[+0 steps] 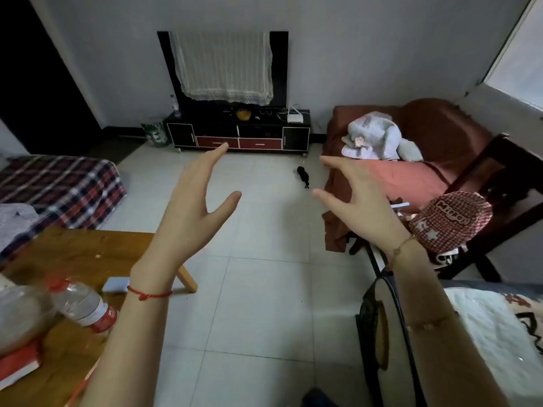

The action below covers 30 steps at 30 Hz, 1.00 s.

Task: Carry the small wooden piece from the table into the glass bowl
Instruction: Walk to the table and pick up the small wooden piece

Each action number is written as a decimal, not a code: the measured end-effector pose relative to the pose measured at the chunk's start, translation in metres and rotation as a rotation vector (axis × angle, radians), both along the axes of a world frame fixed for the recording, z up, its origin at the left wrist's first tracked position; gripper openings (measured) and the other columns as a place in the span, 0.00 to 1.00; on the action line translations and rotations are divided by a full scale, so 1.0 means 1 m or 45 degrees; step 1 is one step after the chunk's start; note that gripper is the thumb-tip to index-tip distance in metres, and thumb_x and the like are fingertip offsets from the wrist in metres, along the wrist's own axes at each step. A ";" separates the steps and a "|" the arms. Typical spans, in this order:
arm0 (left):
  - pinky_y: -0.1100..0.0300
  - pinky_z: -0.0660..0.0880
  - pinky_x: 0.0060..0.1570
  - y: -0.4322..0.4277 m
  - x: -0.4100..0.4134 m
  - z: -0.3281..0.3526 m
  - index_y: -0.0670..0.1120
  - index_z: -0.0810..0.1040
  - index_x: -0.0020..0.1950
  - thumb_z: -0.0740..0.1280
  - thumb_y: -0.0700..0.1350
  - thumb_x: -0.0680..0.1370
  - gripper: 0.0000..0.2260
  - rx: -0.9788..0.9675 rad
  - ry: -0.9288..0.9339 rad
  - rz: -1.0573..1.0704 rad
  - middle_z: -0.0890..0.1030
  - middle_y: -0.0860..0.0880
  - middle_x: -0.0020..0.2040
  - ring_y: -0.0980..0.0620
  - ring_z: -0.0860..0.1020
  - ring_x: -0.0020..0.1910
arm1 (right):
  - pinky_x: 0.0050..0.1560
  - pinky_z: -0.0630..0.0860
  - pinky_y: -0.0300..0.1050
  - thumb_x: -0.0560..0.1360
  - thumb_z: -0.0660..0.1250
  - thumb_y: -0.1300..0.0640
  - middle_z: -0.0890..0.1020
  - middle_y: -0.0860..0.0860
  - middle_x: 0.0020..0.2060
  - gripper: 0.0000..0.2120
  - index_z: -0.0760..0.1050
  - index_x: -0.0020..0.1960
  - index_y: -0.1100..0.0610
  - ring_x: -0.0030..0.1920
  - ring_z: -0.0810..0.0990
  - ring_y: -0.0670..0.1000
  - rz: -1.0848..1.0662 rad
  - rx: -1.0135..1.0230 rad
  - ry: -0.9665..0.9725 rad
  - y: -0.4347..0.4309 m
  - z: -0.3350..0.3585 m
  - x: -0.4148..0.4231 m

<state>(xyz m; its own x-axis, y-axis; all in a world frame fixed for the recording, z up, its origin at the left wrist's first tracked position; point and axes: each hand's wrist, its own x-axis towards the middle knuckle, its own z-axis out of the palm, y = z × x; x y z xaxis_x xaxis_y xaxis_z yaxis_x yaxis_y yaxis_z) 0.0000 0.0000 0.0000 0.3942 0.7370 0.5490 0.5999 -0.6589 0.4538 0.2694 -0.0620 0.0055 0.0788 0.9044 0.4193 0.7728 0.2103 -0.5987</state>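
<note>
Left hand point(191, 207), right hand point(361, 207): raised over the floor, fingers spread, nothing held. Wooden piece and glass bowl: not made out. Step judged: pre-reach. Next: piece to be located on desk point(88, 248).

Much of the counter and its load runs off the left and bottom edges.

The counter point(76, 254) is cut by the left and bottom edges, so only its far corner and one leg show. A blurred glass bowl point(20, 315) at the left edge is partly out of frame; its contents cannot be told. The bottle point(85, 306) label is too blurred to read. A red book point(17, 365) is cut off at the left. The left forearm hides part of a small pale block point(116, 284) on the counter; what it is cannot be told. Things on the TV stand point(238, 127) are too small to name.
</note>
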 end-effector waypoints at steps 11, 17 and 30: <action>0.68 0.56 0.70 0.094 0.013 -0.048 0.53 0.58 0.78 0.65 0.53 0.79 0.29 -0.143 0.089 0.181 0.65 0.54 0.76 0.56 0.63 0.75 | 0.66 0.58 0.31 0.73 0.67 0.47 0.73 0.43 0.64 0.26 0.67 0.69 0.49 0.66 0.66 0.42 0.184 -0.119 0.029 0.134 -0.044 0.012; 0.78 0.54 0.67 0.163 0.032 -0.051 0.55 0.58 0.78 0.65 0.52 0.79 0.29 -0.195 0.031 0.337 0.65 0.56 0.76 0.65 0.61 0.72 | 0.64 0.57 0.34 0.74 0.66 0.47 0.73 0.41 0.64 0.25 0.66 0.69 0.47 0.68 0.65 0.43 0.304 -0.213 0.020 0.231 -0.046 0.030; 0.70 0.61 0.70 0.268 0.043 -0.072 0.49 0.63 0.77 0.66 0.47 0.80 0.26 -0.293 -0.132 0.685 0.68 0.53 0.75 0.60 0.64 0.74 | 0.60 0.59 0.26 0.74 0.66 0.46 0.73 0.40 0.63 0.25 0.66 0.69 0.46 0.66 0.65 0.42 0.679 -0.322 -0.041 0.420 -0.070 0.018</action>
<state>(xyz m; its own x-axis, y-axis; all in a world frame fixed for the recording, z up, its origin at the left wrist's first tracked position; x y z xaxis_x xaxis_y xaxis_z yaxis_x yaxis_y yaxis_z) 0.0432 0.2684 -0.0716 -0.1152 0.9229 0.3674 0.7675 -0.1521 0.6227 0.2878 0.3585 -0.0649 -0.4234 0.8878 0.1803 0.6184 0.4287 -0.6586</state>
